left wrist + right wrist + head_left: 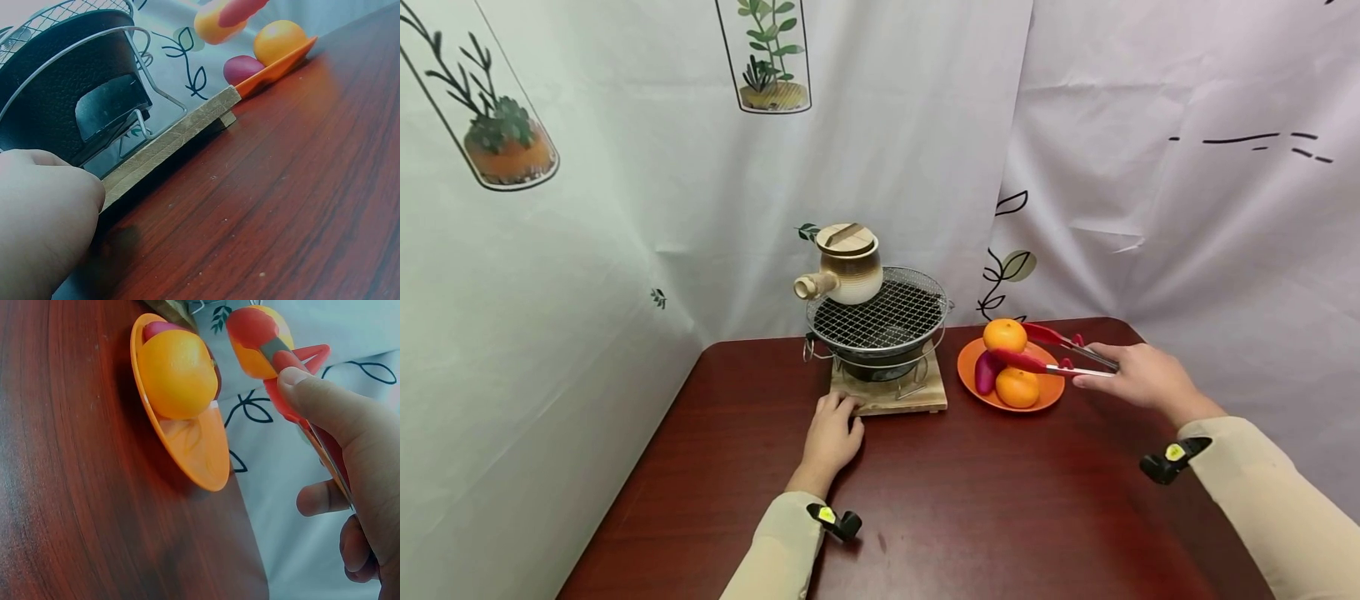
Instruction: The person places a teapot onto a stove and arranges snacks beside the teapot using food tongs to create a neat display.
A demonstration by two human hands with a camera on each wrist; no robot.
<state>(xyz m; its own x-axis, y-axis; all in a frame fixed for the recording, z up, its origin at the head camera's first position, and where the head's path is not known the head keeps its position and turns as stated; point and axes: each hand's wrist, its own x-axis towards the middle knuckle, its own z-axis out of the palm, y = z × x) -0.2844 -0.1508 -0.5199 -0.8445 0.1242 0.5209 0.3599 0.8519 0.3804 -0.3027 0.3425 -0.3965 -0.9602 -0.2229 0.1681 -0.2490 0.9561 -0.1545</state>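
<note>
My right hand [1142,379] grips a pair of red-tipped metal tongs [1056,367]. Their red heads hold an orange [1004,335] above an orange plate [1051,393]; the right wrist view shows this fruit [255,362] apart from the plate. On the plate lie a second orange [1018,388] and an oblong purple vegetable [987,372]. At the front left corner of a wooden board [887,407], my left hand [831,435] holds the edge, its fingertips partly hidden in the left wrist view. A round black grill [880,358] with a wire mesh [895,315] stands on that board.
A clay pot [859,283] with a side handle and wooden lid [847,239] sits on the left part of the mesh. White curtains [895,150] with plant prints hang behind and left of the dark red table [925,500]. Wire handles [808,346] jut from the grill.
</note>
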